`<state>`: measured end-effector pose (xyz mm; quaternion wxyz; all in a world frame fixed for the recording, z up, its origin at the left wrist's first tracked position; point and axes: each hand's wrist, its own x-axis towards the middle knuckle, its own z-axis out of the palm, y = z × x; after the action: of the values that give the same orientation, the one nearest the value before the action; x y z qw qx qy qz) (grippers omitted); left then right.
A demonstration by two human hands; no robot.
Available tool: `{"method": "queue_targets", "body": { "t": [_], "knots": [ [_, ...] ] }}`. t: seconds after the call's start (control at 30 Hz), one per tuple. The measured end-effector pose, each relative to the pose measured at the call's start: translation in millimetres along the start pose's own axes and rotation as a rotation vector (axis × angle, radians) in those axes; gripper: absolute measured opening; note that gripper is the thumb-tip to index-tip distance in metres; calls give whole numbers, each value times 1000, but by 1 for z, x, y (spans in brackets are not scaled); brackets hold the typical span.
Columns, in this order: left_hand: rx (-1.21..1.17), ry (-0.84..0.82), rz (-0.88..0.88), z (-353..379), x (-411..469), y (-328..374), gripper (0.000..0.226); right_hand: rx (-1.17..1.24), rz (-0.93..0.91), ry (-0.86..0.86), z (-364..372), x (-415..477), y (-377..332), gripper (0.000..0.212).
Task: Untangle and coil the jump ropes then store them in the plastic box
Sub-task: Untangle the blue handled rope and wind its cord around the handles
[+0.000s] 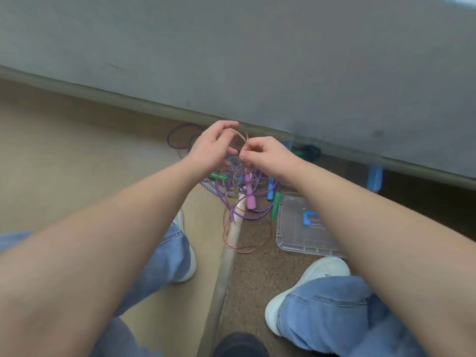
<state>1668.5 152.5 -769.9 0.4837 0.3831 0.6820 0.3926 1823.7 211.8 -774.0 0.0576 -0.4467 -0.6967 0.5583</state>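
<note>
Both hands meet above the tangle: the left hand (pixel 212 148) and right hand (pixel 268 155) each pinch a loop of the clear pinkish rope (pixel 242 136), fingers curled, forearms reaching forward from bent knees. Below, the rope pile (pixel 231 184) lies against the grey wall (pixel 257 60), with one pink handle (pixel 249 191), two green handles, one blue. The plastic box (pixel 296 228) sits just right of the pile; open floor (pixel 77 150) stretches left.
</note>
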Motion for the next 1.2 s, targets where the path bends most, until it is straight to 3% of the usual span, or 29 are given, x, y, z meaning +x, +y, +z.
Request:
{"method": "queue_targets", "body": {
  "t": [0.17,0.23,0.3,0.37,0.47,0.53,0.57,0.6,0.67,0.7,0.77,0.83,0.93,1.07,1.2],
  "knots": [
    [183,-155,69,-9,-34,41,49,4,-75,154,-16,-38,-36,20],
    [368,-207,126,-10,-48,56,36,-36,-119,256,-28,-50,-50,23],
    [523,-140,188,-8,-59,68,24,-4,-147,314,-39,-61,-64,20],
    [531,-43,222,-9,-69,77,18,62,-167,361,-49,-75,-78,17],
    [433,21,280,-9,-84,92,49,219,-201,321,-58,-98,-96,19],
    [382,-28,318,-4,-96,109,79,285,-249,231,-59,-112,-109,15],
    [406,-60,336,0,-101,117,81,304,-276,193,-60,-119,-115,14],
    [454,-79,358,3,-105,125,68,318,-295,166,-61,-126,-122,15],
    [598,-87,375,7,-109,138,17,300,-306,159,-65,-137,-134,20],
    [639,-87,389,6,-111,144,6,271,-307,167,-69,-142,-138,20],
    [660,-52,391,1,-112,154,17,181,-295,199,-80,-149,-142,16],
    [597,71,370,-9,-111,164,18,81,-251,208,-91,-152,-136,7],
    [335,210,357,-21,-108,179,20,-105,-130,210,-95,-152,-114,10],
    [159,121,409,-17,-116,187,16,-373,-85,215,-83,-147,-93,11],
    [-70,55,376,-1,-124,190,15,-320,-153,150,-61,-143,-102,40]
  ]
}}
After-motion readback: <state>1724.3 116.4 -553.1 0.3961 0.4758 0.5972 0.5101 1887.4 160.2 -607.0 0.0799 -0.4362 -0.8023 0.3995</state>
